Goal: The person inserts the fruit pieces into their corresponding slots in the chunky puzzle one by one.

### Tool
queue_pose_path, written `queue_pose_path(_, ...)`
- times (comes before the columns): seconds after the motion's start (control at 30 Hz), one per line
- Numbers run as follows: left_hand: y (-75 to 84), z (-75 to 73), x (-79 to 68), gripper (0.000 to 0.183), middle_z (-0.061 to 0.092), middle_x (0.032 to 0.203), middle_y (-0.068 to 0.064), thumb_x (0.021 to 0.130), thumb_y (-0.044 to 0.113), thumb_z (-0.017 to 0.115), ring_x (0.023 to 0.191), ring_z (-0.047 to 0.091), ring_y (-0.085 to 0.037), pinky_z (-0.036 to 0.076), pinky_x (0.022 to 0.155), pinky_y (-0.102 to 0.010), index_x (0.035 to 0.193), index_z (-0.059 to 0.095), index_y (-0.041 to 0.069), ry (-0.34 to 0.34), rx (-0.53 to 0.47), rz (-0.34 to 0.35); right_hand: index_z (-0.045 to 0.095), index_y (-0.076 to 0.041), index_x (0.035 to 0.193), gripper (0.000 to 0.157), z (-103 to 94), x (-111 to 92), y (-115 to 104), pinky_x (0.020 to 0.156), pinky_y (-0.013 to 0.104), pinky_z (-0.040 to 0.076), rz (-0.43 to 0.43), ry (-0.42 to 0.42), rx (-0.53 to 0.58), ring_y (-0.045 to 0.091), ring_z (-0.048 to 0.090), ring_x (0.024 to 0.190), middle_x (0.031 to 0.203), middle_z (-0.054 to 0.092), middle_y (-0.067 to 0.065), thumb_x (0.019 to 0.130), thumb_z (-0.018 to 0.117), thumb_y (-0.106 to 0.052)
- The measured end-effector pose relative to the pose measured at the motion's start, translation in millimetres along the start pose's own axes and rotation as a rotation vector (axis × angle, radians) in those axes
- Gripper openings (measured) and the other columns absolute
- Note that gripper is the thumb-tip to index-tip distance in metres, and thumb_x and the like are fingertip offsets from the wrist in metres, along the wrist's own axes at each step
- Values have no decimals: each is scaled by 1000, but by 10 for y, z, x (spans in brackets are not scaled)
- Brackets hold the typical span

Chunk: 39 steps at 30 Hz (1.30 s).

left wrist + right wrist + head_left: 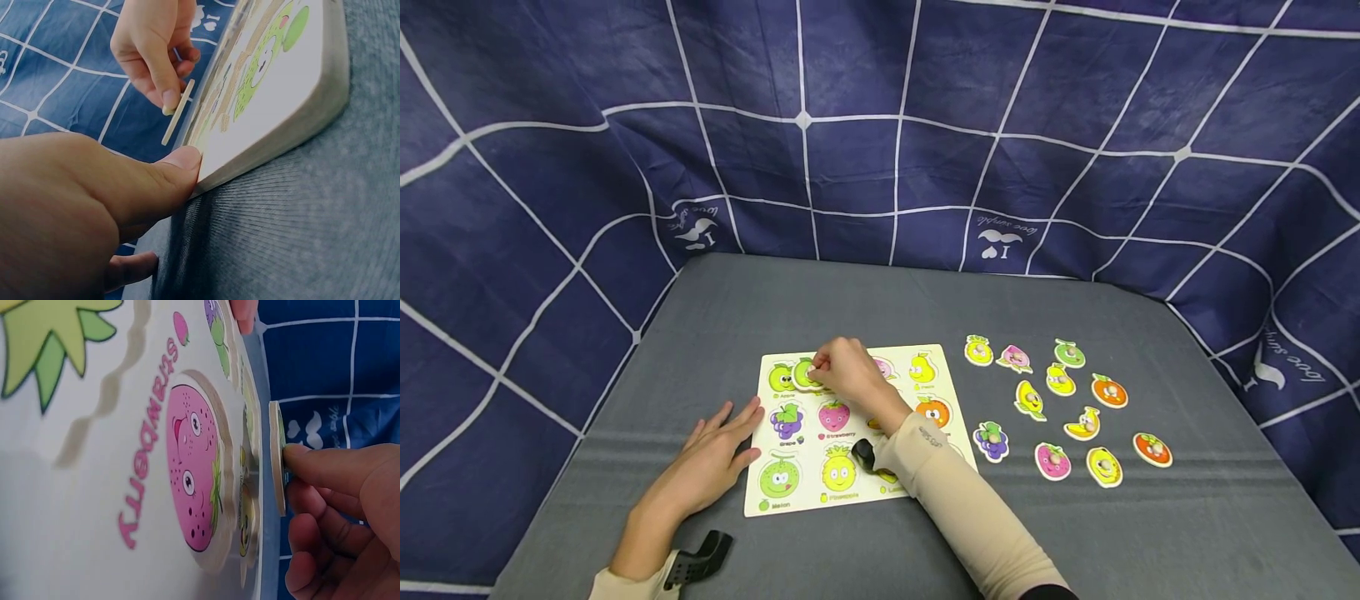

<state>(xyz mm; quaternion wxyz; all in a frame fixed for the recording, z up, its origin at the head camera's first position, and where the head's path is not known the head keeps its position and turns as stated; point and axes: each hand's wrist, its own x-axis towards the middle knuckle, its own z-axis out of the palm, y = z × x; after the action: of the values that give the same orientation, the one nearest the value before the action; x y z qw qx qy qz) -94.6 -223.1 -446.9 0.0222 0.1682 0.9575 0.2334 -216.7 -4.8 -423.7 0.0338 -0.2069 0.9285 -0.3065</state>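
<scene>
My right hand (850, 371) pinches a green apple puzzle piece (805, 375) between thumb and fingers, above the top row of the fruit puzzle board (808, 446). The piece overlaps the right side of the apple picture in the head view. In the right wrist view, the piece (277, 456) is edge-on and raised above the board. My left hand (715, 457) lies at the board's left edge, fingers extended. Its thumb (181, 159) touches the board's edge in the left wrist view. The strawberry recess (194, 469) shows its printed picture.
Several loose knobbed fruit pieces lie right of the board, among them grapes (992, 442), a banana (1082, 423), a strawberry (1052, 461) and a melon (1070, 353). Grey cloth (850, 300) covers the table. A blue checked curtain (865, 167) hangs behind and at both sides.
</scene>
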Motion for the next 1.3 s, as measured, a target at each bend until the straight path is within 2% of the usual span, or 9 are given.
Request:
queue_pose_path(0.37,-3,-1,-3,56,41,152,-16,92,13,69,136,31,-54,23,100,-77,143,49,-2,2,0,7,74,-14,81,10,31,44,-47,56,18,42,13,-15,3,4,52,60,63,60,-8,88,77,-21)
queue_pose_path(0.67,-1,-4,-4,56,42,151,-16,92,12,69,136,32,-54,23,100,-77,143,50,-1,3,7,6,76,-13,81,9,75,103,-84,55,17,41,-20,-17,-28,4,51,59,64,59,-9,87,78,-19)
queue_pose_path(0.97,12,-14,-6,55,42,151,-17,93,12,68,136,32,-54,23,100,-77,143,50,-2,6,6,7,75,-13,80,10,135,150,-119,51,17,40,-20,-18,-34,4,51,56,64,60,-9,87,78,-20)
queue_pose_path(1.3,7,-14,-9,55,41,152,-16,93,12,68,136,32,-54,23,100,-77,143,50,-2,5,6,10,76,-13,81,10,206,194,-155,52,17,40,-19,-33,-62,5,51,57,64,59,-9,85,80,-21)
